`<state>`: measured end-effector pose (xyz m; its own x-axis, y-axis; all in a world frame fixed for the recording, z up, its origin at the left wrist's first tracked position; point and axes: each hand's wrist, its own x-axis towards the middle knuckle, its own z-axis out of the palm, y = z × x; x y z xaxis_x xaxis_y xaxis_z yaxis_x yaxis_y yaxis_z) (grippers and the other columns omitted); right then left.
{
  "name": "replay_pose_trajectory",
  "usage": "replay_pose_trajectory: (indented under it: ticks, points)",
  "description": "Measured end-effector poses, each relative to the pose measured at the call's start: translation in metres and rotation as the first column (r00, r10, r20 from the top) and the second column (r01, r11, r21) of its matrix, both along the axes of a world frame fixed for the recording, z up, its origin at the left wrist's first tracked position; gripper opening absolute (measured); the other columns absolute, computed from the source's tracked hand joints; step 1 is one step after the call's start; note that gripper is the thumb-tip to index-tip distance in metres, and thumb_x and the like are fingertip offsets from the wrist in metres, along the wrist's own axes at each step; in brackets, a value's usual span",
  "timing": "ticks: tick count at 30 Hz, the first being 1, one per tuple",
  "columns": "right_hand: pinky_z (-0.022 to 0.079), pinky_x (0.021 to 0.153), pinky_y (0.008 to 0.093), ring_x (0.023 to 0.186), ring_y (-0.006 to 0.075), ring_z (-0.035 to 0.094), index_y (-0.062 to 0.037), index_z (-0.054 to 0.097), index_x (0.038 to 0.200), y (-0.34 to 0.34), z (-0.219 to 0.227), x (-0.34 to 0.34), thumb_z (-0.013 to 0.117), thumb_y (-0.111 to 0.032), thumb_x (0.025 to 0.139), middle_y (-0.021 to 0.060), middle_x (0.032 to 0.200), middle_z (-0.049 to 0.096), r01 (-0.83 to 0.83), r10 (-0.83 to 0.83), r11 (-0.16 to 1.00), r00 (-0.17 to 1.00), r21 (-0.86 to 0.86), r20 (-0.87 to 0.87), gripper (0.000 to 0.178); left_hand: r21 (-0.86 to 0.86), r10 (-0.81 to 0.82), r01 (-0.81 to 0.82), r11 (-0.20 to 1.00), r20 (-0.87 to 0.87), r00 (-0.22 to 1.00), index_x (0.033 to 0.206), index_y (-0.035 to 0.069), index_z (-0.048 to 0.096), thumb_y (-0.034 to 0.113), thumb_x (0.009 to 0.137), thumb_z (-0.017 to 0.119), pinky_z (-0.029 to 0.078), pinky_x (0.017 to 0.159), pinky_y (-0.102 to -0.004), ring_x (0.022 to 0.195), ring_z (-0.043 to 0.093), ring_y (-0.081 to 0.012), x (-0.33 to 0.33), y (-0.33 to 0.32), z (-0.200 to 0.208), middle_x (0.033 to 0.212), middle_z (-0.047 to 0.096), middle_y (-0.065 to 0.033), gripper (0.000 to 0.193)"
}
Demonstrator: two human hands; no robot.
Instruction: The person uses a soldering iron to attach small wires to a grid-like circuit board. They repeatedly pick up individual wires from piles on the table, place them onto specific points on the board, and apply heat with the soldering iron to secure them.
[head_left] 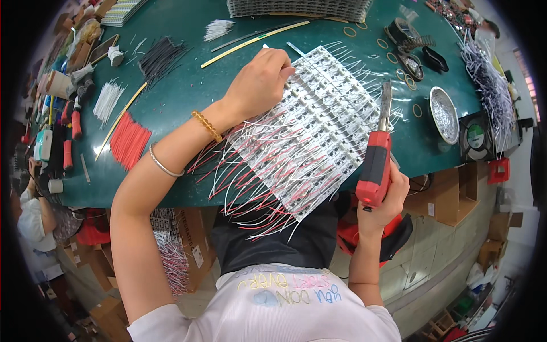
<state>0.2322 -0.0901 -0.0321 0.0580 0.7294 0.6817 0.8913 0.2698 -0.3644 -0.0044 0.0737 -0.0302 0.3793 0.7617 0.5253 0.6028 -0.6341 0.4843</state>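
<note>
A white panel (336, 114) of small circuit boards in rows lies slanted at the table's near edge. Red and white wires (273, 165) fan out from its lower left side, and thin white wires stick out at its upper right. My left hand (259, 82) is closed in a pinch at the panel's upper left edge; whatever its fingers hold is hidden. In my right hand (393, 196) is a red and black soldering gun (376, 162), held by its handle beside the panel's right corner. Its metal shaft points away from me.
On the green table (182, 94) lie bundles of red wires (129, 140), white wires (107, 101) and black wires (161, 58). A yellow strip (259, 43) lies beyond the panel. Rightward are a metal bowl (444, 117), a square fan (477, 137) and several tan rings (417, 110).
</note>
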Motion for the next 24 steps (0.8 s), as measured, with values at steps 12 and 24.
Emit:
replay_pose_trajectory:
  ticks: [12, 24]
  points:
    - [0.046, 0.076, 0.0288, 0.081, 0.021, 0.059, 0.0058, 0.051, 0.108, 0.006, -0.005, -0.003, 0.061, 0.008, 0.071, 0.0136, 0.092, 0.06, 0.038, -0.036, 0.999, 0.988, 0.012, -0.152, 0.038, 0.014, -0.007, 0.007, 1.0, 0.017, 1.0, 0.086, -0.001, 0.051, 0.004, 0.082, 0.056, 0.043, 0.074, -0.0359, 0.084, 0.054, -0.0298, -0.001, 0.001, -0.001, 0.09, 0.057, -0.013, 0.008]
    - [0.047, 0.074, 0.0264, 0.079, 0.0151, 0.059, 0.0052, 0.05, 0.107, 0.01, -0.009, -0.002, 0.064, 0.006, 0.077, 0.0113, 0.089, 0.061, 0.058, -0.054, 0.998, 0.936, 0.003, -0.347, 0.032, -0.069, 0.012, -0.011, 0.998, 0.014, 1.0, 0.087, -0.002, 0.05, 0.005, 0.084, 0.055, 0.045, 0.075, -0.0369, 0.086, 0.056, -0.0333, 0.0, 0.0, 0.0, 0.097, 0.058, -0.0158, 0.009]
